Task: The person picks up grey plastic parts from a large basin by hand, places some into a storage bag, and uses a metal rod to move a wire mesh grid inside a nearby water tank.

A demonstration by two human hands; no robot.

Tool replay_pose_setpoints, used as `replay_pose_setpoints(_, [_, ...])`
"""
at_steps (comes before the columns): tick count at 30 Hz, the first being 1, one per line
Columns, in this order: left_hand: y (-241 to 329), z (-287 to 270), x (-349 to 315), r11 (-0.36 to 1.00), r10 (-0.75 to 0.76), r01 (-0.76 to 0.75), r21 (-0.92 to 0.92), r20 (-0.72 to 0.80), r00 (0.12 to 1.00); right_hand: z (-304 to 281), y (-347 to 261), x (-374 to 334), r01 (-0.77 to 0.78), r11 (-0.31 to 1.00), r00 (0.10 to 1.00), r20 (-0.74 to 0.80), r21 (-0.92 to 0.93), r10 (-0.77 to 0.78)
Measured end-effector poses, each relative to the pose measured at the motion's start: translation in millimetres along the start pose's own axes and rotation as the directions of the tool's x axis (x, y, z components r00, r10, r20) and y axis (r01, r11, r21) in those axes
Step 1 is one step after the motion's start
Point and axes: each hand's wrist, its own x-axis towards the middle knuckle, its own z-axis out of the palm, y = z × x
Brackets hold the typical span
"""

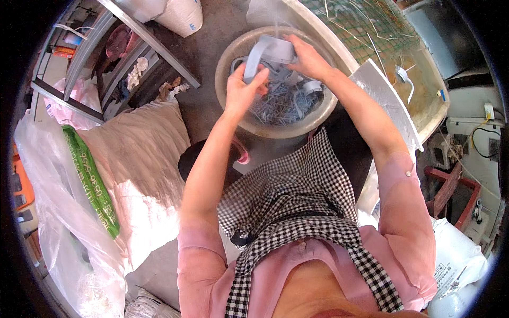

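Gray part [278,50] spans left hand [242,90] and right hand [313,62], fingers [260,78] gripping it over the basin [225,93]. Scraps [277,106] lie inside.

Hands [244,87] [310,58]: 2 | round basin [281,132]: 1 | grey plastic pieces [280,49]: too jumbled to count | tub [331,45]: 1 | green net [366,21]: 1 | checked apron [286,183]: 1

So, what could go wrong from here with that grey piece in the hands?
The grey piece, held by the left hand and right hand above the basin, might slip and get lost among the similarly coloured scraps. Those tangled scraps could also catch on a lowered hand.
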Motion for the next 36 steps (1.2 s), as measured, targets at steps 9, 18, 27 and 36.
replay_pose_setpoints(9, [-5.0,19.6,0.4,0.811,0.417,-0.245,0.531,-0.232,0.879,16.8,-32.8,9.8,0.216,0.915,0.955,-0.124,-0.34,-0.271])
replay_pose_setpoints(18, [-20.5,36.4,-4.4,0.673,0.397,-0.223,0.705,-0.09,0.913,29.9,-27.5,14.8,0.078,0.966,0.985,-0.128,-0.248,-0.112])
replay_pose_setpoints(27, [-29.8,41.6,1.6,0.621,0.505,-0.332,0.71,-0.039,0.862,29.6,-16.3,17.6,0.045,0.942,0.995,-0.073,-0.334,-0.073])
replay_pose_setpoints(36, [-35.5,37.4,-2.4,0.685,0.361,-0.286,0.67,0.028,0.932,29.3,-3.6,10.7,0.059,0.936,0.985,0.172,-0.346,0.001])
